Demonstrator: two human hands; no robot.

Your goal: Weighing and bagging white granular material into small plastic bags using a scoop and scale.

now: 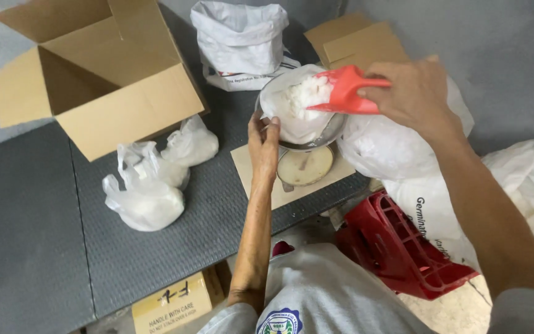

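A dark grey ribbed platform fills the lower left of my view, set against a pale grey wall, and most of the goods sit on it. My right hand is closed around the handle of a red plastic scoop, which is tipped over a clear plastic bag and loaded with white lumpy powder. That bag sits inside a round metal pan on top of a weighing scale whose pale dial faces up at me; the scale stands on a flat piece of cardboard. My left hand rests at the pan's near left edge, fingers curled on the rim of the bag; whether it pinches the plastic or only steadies it, I cannot tell. To the left lie 2 knotted plastic bags of the same white material, touching each other, just in front of an open brown cardboard box. Behind the scale stands a white sack with its top rolled down, and a second brown box beside it. Under my right forearm are large white sacks and a red plastic crate.
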